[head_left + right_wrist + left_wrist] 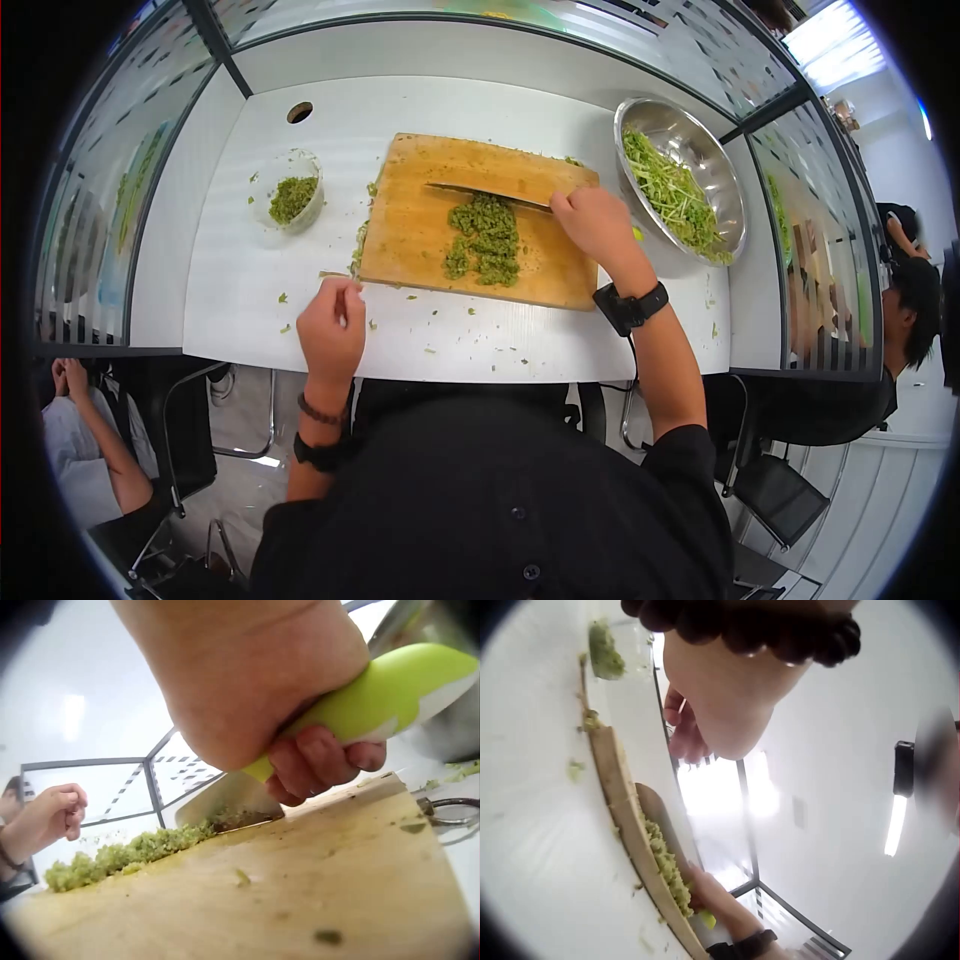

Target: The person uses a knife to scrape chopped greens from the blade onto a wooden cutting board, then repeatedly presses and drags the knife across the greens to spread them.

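Note:
My right hand [598, 232] grips the green and white handle [397, 690] of a knife. The blade [485, 194] lies along the far edge of a heap of chopped greens [488, 235] on the wooden cutting board [560, 265]. In the right wrist view the blade [229, 802] touches the board beside the heap. Near the board's front left corner, my left hand [332, 325] is held with curled fingers and nothing visible in them; the left wrist view shows this hand [720, 705] from the wrist side.
A clear bowl [312, 205] with chopped greens stands left of the board. At the right, a large metal bowl [728, 190] holds longer cut greens. Scraps lie around the board. Low partitions enclose the white table [450, 345] at the back and sides. People sit at both sides.

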Demonstrator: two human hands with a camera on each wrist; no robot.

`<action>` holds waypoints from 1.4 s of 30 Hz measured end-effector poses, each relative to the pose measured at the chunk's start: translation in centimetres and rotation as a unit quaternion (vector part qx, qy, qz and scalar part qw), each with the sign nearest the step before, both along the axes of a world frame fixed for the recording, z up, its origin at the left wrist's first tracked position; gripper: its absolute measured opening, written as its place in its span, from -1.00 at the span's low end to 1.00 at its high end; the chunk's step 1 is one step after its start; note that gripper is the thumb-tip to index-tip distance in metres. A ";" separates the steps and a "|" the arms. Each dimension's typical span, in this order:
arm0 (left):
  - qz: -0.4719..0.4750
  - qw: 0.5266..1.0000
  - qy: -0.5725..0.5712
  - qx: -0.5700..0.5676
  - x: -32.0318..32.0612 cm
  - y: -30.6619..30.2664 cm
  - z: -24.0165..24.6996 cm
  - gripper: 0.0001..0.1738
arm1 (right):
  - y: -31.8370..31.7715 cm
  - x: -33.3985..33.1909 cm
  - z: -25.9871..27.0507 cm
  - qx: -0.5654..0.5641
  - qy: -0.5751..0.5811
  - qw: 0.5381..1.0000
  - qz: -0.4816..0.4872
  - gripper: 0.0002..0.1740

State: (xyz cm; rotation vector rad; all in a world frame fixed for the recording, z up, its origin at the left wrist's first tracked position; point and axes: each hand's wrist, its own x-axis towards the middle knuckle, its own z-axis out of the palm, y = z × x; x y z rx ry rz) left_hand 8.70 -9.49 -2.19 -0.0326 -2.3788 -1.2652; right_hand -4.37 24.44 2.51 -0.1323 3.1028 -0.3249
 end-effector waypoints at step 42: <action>0.116 0.993 0.002 0.015 2.4 -0.5 -3.5 -0.90 | -0.4 7.0 -1.8 0.119 0.121 0.965 0.201 -0.70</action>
